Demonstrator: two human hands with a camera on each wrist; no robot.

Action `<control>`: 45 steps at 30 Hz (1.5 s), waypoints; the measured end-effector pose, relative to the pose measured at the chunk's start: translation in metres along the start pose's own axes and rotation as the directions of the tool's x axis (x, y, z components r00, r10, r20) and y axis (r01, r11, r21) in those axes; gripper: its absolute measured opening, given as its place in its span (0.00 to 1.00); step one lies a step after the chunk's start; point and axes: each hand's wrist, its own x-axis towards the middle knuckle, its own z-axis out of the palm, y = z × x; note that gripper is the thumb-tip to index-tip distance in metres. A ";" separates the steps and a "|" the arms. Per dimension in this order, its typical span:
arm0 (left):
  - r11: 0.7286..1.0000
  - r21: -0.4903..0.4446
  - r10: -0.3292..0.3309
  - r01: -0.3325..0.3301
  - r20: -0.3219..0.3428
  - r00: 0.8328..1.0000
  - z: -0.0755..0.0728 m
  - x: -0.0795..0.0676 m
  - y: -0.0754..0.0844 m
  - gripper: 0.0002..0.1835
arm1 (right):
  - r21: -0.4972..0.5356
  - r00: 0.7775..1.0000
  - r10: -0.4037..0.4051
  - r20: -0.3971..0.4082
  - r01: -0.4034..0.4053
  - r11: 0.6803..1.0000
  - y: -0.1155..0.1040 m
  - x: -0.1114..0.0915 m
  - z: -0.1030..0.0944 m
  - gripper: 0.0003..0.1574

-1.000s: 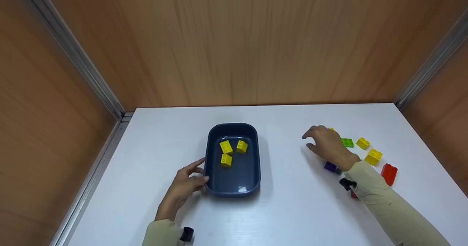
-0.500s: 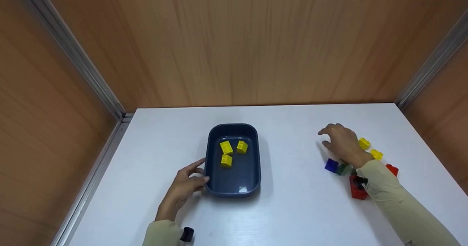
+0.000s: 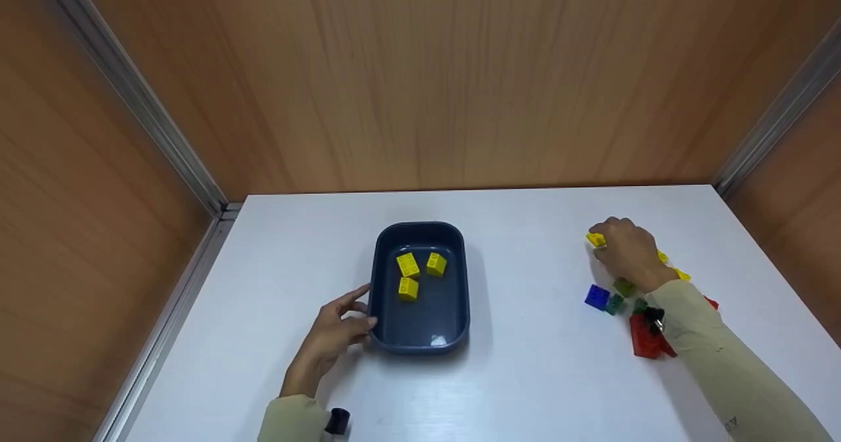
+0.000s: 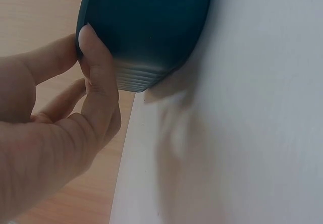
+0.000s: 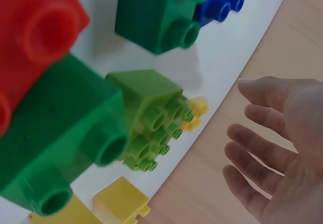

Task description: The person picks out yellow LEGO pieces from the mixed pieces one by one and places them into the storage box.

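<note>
White table point(image 3: 525, 376): blue tray point(image 3: 440, 305) between both hands point(image 3: 332, 331) point(image 3: 625, 251).

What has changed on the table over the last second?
The right hand has moved rightward, farther from the tray, and its fingertips are now at a loose yellow block. The right wrist view shows no grip yet. Unchanged: the left hand holds the tray's edge, and three yellow blocks lie inside.

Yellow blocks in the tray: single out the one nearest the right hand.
The rightmost yellow block in the tray; the back-left block and front-left block both lie farther left.
</note>
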 end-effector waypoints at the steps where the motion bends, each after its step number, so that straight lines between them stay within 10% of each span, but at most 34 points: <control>1: 1.000 -0.001 -0.001 0.001 -0.001 1.000 0.000 0.000 0.000 0.37 | -0.002 1.000 0.007 0.004 -0.007 1.000 0.001 0.001 0.000 0.28; 45: 1.000 0.023 -0.017 0.017 -0.011 1.000 -0.002 -0.003 0.001 0.36 | -0.130 0.983 0.017 0.181 0.007 0.991 0.014 0.035 0.014 0.25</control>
